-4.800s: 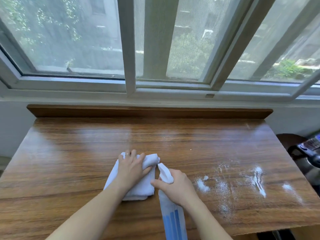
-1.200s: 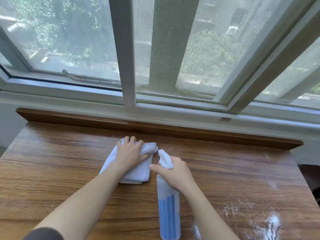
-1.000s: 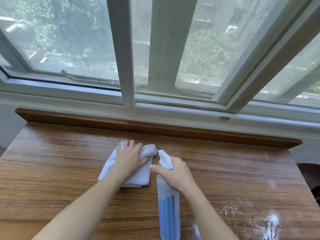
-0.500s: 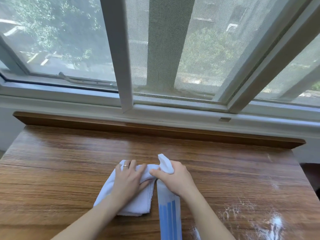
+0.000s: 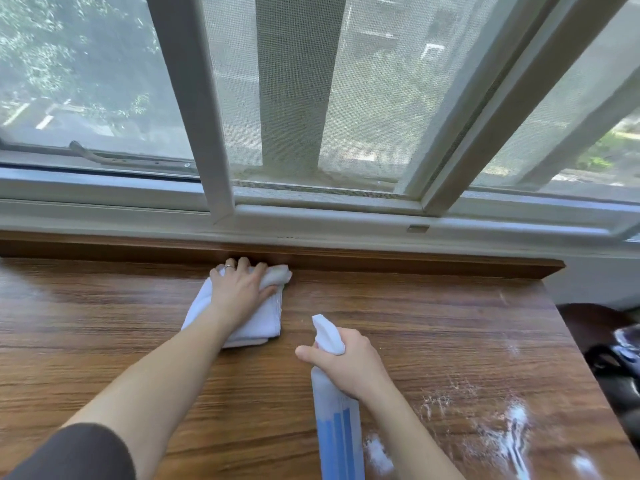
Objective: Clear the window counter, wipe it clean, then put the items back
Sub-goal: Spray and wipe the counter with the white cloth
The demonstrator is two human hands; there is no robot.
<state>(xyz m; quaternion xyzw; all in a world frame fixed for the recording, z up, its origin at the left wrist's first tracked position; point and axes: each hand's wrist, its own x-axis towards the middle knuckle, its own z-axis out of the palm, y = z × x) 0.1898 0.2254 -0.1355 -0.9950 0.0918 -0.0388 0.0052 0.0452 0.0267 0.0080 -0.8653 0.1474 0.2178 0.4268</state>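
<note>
The wooden counter [image 5: 104, 341] runs under the window. My left hand [image 5: 239, 289] presses a folded white cloth [image 5: 256, 327] flat against the wood, its fingertips up at the raised back lip [image 5: 415, 263]. My right hand [image 5: 349, 362] grips the neck of a white-and-blue spray bottle [image 5: 337, 424], nozzle pointing away from me, just right of the cloth. White foamy spray patches [image 5: 512, 431] lie on the counter's right part.
The window frame [image 5: 311, 216] and mesh screen rise directly behind the back lip. Off the counter's right edge sit a dark round object [image 5: 588, 323] and dark items [image 5: 620, 362] lower down.
My left hand has pushed the cloth away from me, from mid-counter up to the back lip. My right hand with the bottle stays near the front, now apart from the cloth.
</note>
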